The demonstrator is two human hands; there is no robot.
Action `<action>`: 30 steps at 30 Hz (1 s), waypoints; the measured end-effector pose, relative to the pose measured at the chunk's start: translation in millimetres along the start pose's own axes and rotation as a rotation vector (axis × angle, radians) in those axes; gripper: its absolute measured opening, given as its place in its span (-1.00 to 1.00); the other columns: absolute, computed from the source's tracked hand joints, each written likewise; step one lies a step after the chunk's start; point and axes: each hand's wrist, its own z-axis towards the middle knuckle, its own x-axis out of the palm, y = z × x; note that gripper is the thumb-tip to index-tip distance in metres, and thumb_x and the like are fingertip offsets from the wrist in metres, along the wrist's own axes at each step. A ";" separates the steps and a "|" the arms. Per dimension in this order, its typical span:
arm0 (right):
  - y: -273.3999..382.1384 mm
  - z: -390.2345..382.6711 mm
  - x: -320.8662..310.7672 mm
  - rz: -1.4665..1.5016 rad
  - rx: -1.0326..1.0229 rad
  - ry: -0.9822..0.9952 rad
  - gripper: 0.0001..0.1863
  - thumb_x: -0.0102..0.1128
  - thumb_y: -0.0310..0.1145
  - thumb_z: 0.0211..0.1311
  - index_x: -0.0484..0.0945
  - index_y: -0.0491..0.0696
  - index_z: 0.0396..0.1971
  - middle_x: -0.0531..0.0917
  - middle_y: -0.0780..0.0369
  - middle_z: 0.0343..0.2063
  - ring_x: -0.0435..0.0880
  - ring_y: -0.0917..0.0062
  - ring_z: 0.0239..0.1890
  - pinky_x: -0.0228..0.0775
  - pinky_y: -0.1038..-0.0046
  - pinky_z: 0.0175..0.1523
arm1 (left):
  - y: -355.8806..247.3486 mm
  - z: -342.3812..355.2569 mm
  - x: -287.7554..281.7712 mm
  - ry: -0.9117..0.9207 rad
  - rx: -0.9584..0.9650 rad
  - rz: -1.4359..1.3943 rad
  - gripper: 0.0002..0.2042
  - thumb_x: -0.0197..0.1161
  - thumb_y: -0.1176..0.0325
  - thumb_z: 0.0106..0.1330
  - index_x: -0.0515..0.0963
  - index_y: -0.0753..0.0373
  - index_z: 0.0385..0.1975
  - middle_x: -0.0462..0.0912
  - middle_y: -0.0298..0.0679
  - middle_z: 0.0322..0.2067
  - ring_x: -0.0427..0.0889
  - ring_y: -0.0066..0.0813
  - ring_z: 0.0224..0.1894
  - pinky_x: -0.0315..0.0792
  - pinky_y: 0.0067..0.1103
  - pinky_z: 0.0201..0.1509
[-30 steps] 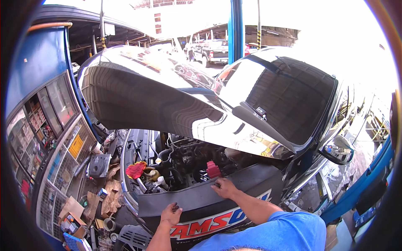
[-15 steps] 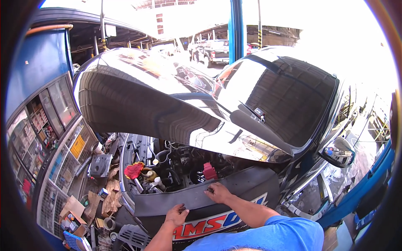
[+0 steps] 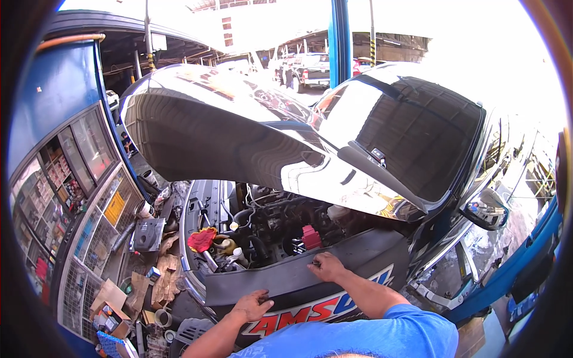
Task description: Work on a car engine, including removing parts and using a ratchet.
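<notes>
My left hand point(image 3: 253, 306) lies on the dark fender cover point(image 3: 245, 283) draped over the car's side, its fingers stretched out and holding nothing. Farther right, my right hand point(image 3: 326, 267) is at the cover's upper edge with its fingers curled together. Whatever may be between those fingertips is too small and dark to make out. Just beyond it, in the engine bay point(image 3: 274, 218), sits a red box-shaped part point(image 3: 311, 237). A red cloth with a yellow edge point(image 3: 202, 239) lies at the bay's left, beside a yellowish reservoir point(image 3: 227, 246) and a white cap point(image 3: 239, 253).
The raised black hood point(image 3: 221, 137) spans over the engine bay. A blue lift post point(image 3: 339, 48) stands behind the car, and a blue lift arm point(image 3: 495, 280) is at right. Cardboard point(image 3: 166, 277) and a black plastic cover point(image 3: 148, 234) lie on the floor at left, by a shelved cabinet point(image 3: 89, 227).
The view has shifted a little, moving the car right and up in the picture. My left hand has slid left along the cover and its fingers have straightened. My right hand stays near the same spot.
</notes>
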 end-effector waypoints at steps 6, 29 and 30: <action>1.9 -2.1 0.9 -0.110 -0.044 0.071 -0.56 0.12 0.01 0.22 0.58 -0.13 -0.28 0.62 0.05 -0.22 0.53 0.16 -0.04 0.34 0.25 0.12 | -38.8 -20.1 -75.9 0.144 0.305 0.427 -0.38 0.17 0.01 0.25 0.36 0.30 0.21 0.54 0.01 0.07 0.52 -0.08 0.11 0.38 -0.38 0.22; 8.1 -2.8 5.3 -0.244 -0.024 0.011 -0.60 0.16 0.00 0.17 0.59 -0.09 -0.36 0.63 0.10 -0.32 0.56 0.19 -0.13 0.38 0.26 0.05 | -53.1 110.7 8.2 0.245 0.456 0.220 -0.43 0.15 0.07 0.28 0.37 0.34 0.19 0.52 -0.01 0.10 0.50 -0.13 0.15 0.35 -0.42 0.25; 8.5 -2.7 5.2 -0.232 -0.043 -0.021 -0.60 0.16 0.00 0.17 0.59 -0.09 -0.36 0.63 0.10 -0.32 0.56 0.19 -0.13 0.38 0.26 0.05 | -48.6 108.7 9.2 0.275 0.432 0.192 -0.43 0.15 0.07 0.28 0.37 0.34 0.19 0.53 -0.01 0.10 0.50 -0.13 0.15 0.35 -0.43 0.25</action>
